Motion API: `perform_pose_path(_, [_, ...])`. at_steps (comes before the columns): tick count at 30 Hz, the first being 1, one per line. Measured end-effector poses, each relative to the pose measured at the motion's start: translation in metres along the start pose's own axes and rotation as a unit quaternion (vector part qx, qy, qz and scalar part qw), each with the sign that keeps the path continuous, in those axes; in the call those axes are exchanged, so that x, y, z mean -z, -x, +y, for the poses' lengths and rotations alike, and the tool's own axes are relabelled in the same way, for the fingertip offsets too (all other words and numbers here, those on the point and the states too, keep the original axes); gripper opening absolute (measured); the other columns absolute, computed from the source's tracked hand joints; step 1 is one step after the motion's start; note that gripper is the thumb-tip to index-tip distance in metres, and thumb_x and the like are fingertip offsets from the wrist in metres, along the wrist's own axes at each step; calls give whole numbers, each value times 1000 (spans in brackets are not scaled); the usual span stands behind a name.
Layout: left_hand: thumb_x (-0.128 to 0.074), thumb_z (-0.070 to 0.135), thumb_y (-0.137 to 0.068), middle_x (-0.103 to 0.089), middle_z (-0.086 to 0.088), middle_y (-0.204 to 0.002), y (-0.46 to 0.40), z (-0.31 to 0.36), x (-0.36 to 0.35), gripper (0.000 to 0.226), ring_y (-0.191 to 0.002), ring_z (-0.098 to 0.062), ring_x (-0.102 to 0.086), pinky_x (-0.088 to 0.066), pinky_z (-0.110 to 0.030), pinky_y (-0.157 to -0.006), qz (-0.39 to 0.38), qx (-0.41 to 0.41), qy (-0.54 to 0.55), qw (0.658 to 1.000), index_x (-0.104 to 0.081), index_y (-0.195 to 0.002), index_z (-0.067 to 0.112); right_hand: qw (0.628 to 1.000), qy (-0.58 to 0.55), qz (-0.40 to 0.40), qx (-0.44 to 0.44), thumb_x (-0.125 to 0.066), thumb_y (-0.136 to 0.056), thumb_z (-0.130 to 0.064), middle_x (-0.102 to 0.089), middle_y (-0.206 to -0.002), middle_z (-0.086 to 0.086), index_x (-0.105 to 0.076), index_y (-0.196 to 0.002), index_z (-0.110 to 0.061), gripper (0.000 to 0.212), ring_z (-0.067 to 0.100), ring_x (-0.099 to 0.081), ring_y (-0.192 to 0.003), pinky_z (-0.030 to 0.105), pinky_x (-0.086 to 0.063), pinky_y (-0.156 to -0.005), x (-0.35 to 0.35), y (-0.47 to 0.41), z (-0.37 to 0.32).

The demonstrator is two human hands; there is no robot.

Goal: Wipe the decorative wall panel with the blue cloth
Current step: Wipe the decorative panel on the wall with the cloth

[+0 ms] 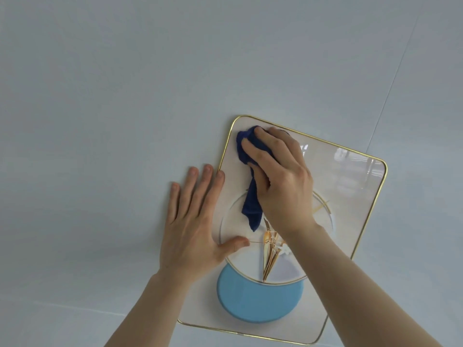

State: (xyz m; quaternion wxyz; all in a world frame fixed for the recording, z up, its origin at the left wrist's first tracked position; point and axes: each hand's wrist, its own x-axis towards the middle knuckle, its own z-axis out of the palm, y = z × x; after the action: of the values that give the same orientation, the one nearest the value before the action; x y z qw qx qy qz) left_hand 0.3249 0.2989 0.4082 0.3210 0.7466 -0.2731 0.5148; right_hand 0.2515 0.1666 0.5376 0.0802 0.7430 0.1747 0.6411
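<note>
Head view: I see panel (pixel 350 186) tilted on pale wall (pixel 125 96), gold rim, glossy face, blue disc (pixel 258 301) low in its design. My right hand (pixel 280 179) presses bunched blue cloth (pixel 244 146) against panel's upper-left corner, fingers closed over cloth; loose tail hangs down past thumb. My left hand (pixel 193 221) lies flat and spread, holding nothing, across panel's left edge, thumb on panel, fingertips on wall

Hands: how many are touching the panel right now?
2. The left hand lies flat across the panel's left edge, partly on the wall. The right hand presses the cloth near its upper left corner.
</note>
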Motion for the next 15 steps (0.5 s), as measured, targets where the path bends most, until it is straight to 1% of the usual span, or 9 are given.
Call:
perform_pose_path(2, [-45,95,-78,1,4,-179,-1,-1,-1,124,-166,-22,1,6,-45,-134,4,0,-8,1000,1,-169,26,1000,4,7,-10,-66,-97,2,-70,-134,12,-75,-123,-8,30,38,-60,-131,50,-55,-100,-3,6,-7])
perform_pose_path(3, [-49,94,-77,0,3,-179,-2,-1,-1,125,-166,-22,1,4,-45,-134,3,-1,-13,1000,1,-169,26,1000,7,3,-3,-63,-99,-1,-71,-133,12,-75,-123,-8,28,38,-60,-131,50,-55,-101,-3,11,-10])
perform_pose_path(5, [-60,87,-74,-5,2,-179,0,-2,-2,128,-166,-22,-2,1,-45,-134,8,-1,-14,1000,-2,-169,25,1000,-1,-20,24,-53,-105,-11,-70,-134,12,-74,-124,-9,29,36,-61,-131,50,-55,-102,1,28,-13])
perform_pose_path(6, [-61,85,-74,-7,1,-179,0,-1,-2,127,-166,-22,-3,0,-45,-135,14,-1,-14,1000,-3,-169,25,999,-5,-35,37,-49,-107,-15,-71,-135,11,-75,-124,-9,32,36,-61,-131,49,-56,-102,5,37,-15])
perform_pose_path(8, [-62,83,-75,-8,2,-179,-1,-1,-2,124,-166,-22,-5,-4,-47,-135,19,0,-18,1000,-5,-170,25,997,-1,-61,54,-52,-102,-14,-71,-134,8,-76,-122,-11,31,34,-62,-130,48,-57,-101,11,51,-14])
perform_pose_path(10, [-62,82,-76,-9,3,-179,-1,0,0,123,-166,-21,-6,-7,-48,-134,17,4,-17,1000,-6,-170,27,995,13,-73,61,-62,-95,-3,-73,-132,6,-76,-119,-13,30,32,-63,-129,45,-58,-99,16,55,-9])
perform_pose_path(12, [-60,85,-76,-10,3,-179,-1,1,2,123,-166,-20,-6,-6,-48,-134,13,4,-14,1000,-6,-170,27,995,18,-77,64,-70,-91,3,-73,-131,4,-77,-119,-14,33,31,-63,-128,44,-59,-97,18,51,-4])
perform_pose_path(15, [-51,92,-78,-9,3,-179,-1,2,3,121,-166,-21,-4,-2,-46,-134,4,10,-5,1000,-4,-170,27,998,10,-53,22,-72,-95,1,-72,-133,6,-76,-121,-12,30,31,-62,-130,43,-58,-100,16,42,-3])
